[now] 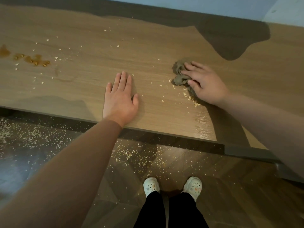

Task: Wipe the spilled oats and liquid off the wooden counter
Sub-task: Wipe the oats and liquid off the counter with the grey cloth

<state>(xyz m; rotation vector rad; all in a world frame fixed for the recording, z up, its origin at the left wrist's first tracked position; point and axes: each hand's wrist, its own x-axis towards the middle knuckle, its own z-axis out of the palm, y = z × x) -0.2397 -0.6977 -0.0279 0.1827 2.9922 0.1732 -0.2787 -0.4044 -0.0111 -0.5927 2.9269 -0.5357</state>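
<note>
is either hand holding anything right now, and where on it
The right hand presses a crumpled cloth to the counter, fingers spread over its top. The left hand lies flat, empty.

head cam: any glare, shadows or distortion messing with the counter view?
Head view: dim, warm light; wide-angle bowing curves the counter edge; a large dark shadow lies far right beyond the right hand and its cloth; a glossy sheen shows near the front edge; the left hand looks sharp.
</note>
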